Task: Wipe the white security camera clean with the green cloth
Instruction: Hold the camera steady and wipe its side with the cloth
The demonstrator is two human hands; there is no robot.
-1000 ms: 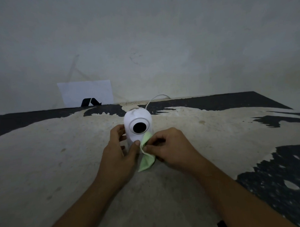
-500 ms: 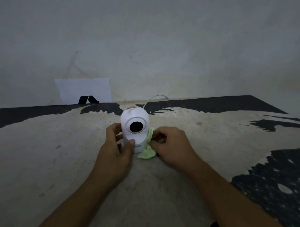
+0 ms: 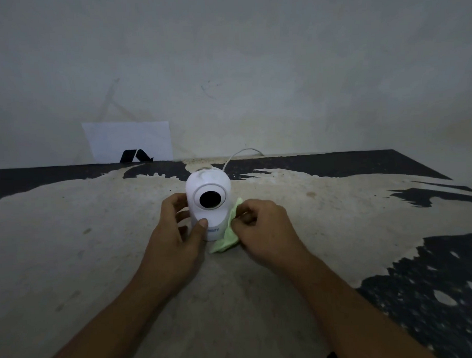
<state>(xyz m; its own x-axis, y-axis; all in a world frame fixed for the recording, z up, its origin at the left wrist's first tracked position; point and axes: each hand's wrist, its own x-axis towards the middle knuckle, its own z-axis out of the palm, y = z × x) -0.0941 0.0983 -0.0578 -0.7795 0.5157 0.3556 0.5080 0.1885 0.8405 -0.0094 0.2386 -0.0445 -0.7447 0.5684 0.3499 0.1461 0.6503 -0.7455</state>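
Note:
The white security camera (image 3: 208, 185) stands upright on the worn table top (image 3: 71, 251), its round black lens facing me. My left hand (image 3: 175, 234) grips its base from the left, thumb on the front below the lens. My right hand (image 3: 263, 228) pinches the green cloth (image 3: 226, 240) and presses it against the lower right side of the camera. The cloth's lower end trails onto the table. A white cable (image 3: 242, 154) leaves the camera's back toward the wall.
A white sheet of paper (image 3: 129, 139) with a black mark leans against the grey wall at the back left. The table surface is beige with black patches along the back edge and at the right.
My right hand has moved the cloth from the front below the lens down around to the camera's lower right side. The left hand keeps its grip on the base.

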